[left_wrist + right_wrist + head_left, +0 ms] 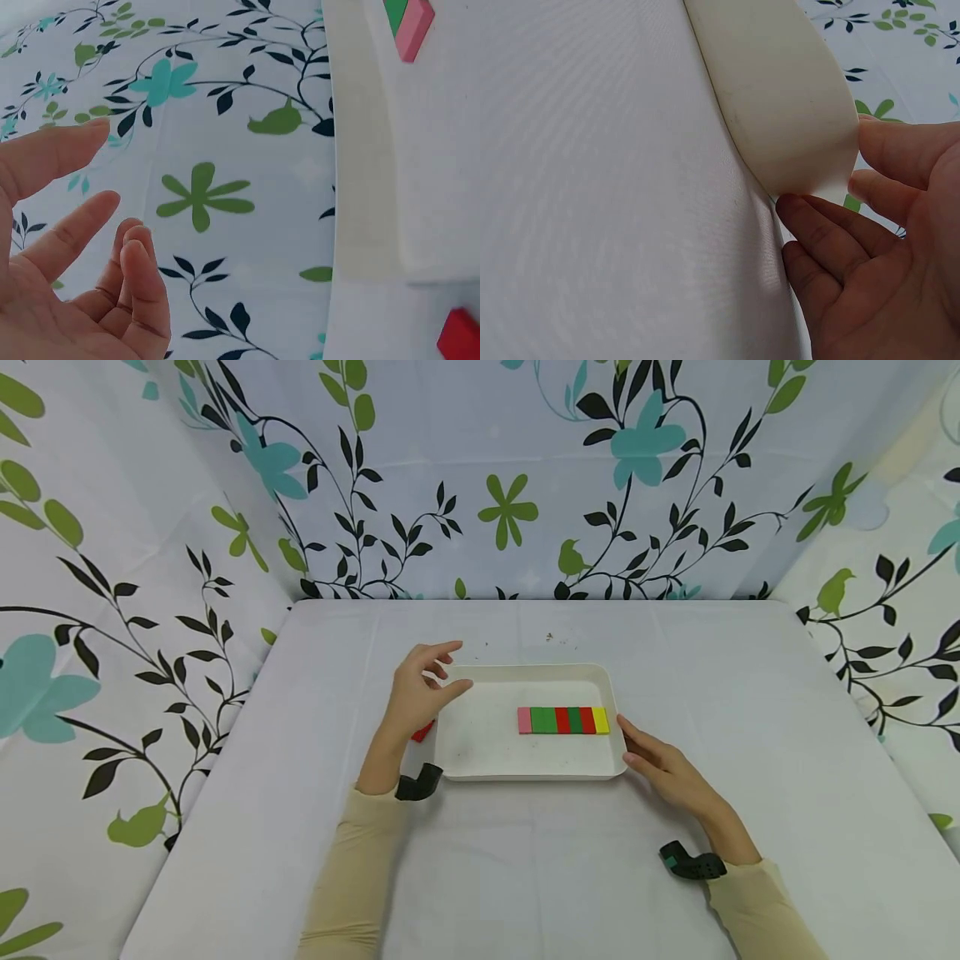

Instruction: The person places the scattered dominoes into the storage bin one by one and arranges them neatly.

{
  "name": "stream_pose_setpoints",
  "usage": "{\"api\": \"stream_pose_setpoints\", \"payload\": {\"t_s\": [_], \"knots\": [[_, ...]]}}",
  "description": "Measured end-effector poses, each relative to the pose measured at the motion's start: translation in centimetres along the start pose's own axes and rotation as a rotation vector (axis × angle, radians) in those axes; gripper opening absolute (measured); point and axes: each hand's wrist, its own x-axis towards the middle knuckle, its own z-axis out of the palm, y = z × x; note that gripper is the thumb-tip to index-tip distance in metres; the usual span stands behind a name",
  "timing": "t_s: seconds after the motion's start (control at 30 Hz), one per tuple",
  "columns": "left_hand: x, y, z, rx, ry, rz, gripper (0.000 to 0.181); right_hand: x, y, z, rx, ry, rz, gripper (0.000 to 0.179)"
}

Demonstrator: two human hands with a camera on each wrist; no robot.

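A shallow white rectangular tray (480, 752) rests on the table. A side-by-side row of flat coloured blocks (562, 721) lies in its right half: pink at the left, then green and red pieces, yellow at the right. My left hand (422, 692) hovers by the tray's left end, thumb and fingers spread apart with nothing between them. Below that hand, a red block (422, 732) lies on the table outside the tray, partly hidden. My right hand (663, 768) holds the tray's right end, its fingertips against the rim and lower side wall (780, 97).
A white cloth covers the table (540, 868). Small dark specks (550, 637) lie behind the tray. Patterned curtains (465, 468) with leaves and flowers enclose the back and both sides. Each wrist carries a black camera mount (420, 782).
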Motion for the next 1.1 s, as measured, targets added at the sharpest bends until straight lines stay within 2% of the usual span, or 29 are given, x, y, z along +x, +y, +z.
{"api": "stream_pose_setpoints", "payload": {"t_s": [0.13, 0.27, 0.37, 0.5, 0.67, 0.77, 0.93, 1.1], "knots": [[-0.2, -1.2, -2.5, -0.026, 0.021, -0.033, 0.052, 0.0, 0.0, 0.0, -0.010, -0.002, 0.010, 0.059], [-0.8, -3.0, -4.6, -0.038, 0.016, -0.108, 0.054, 0.0, 0.1, 0.1, -0.021, -0.004, 0.018, 0.059], [-1.2, -4.3, -5.9, -0.033, -0.012, -0.185, 0.057, 0.0, 0.1, 0.0, -0.023, -0.003, 0.016, 0.059], [-1.8, -5.9, -7.0, -0.021, -0.082, -0.270, 0.062, 0.0, 0.1, 0.0, -0.027, 0.000, 0.011, 0.059], [-2.4, -8.0, -7.3, -0.029, -0.188, -0.341, 0.070, 0.0, 0.1, 0.0, -0.024, 0.000, 0.009, 0.059], [-2.6, -9.3, -7.0, -0.031, -0.246, -0.357, 0.074, 0.0, 0.1, 0.0, -0.027, -0.001, 0.014, 0.059], [-2.9, -10.8, -6.4, -0.024, -0.310, -0.346, 0.075, 0.0, 0.2, 0.0, -0.027, -0.003, 0.020, 0.060], [-3.0, -11.2, -5.9, 0.017, -0.350, -0.317, 0.074, 0.0, 0.1, 0.0, -0.040, 0.004, 0.025, 0.059]]}}
